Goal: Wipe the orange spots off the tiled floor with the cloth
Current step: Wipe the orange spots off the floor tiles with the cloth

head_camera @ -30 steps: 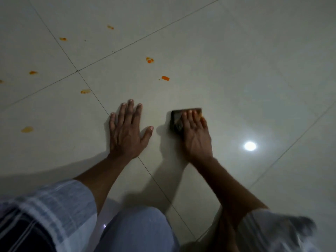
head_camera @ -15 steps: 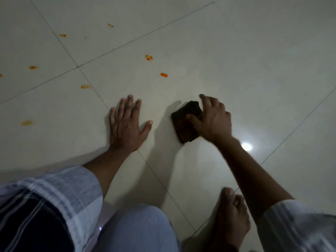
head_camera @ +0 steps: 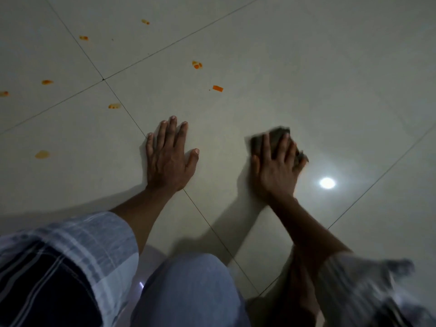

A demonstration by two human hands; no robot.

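— What is the floor like?
— Big pale shiny tiles (head_camera: 306, 67) with thin dark lines. A round light glare (head_camera: 327, 183) sits at the right. Orange spots (head_camera: 197, 64) dot the upper left.
— And the hands?
— The left hand (head_camera: 168, 159) lies flat and spread. The right hand (head_camera: 274, 166) presses flat on the dark cloth (head_camera: 279, 134), middle right.
— Any words?
— None I can read.

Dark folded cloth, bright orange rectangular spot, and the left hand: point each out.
Dark folded cloth (head_camera: 279, 134), head view, far edge beyond the fingers.
Bright orange rectangular spot (head_camera: 217, 88), head view, its middle.
Left hand (head_camera: 168, 159), head view, back of the hand.
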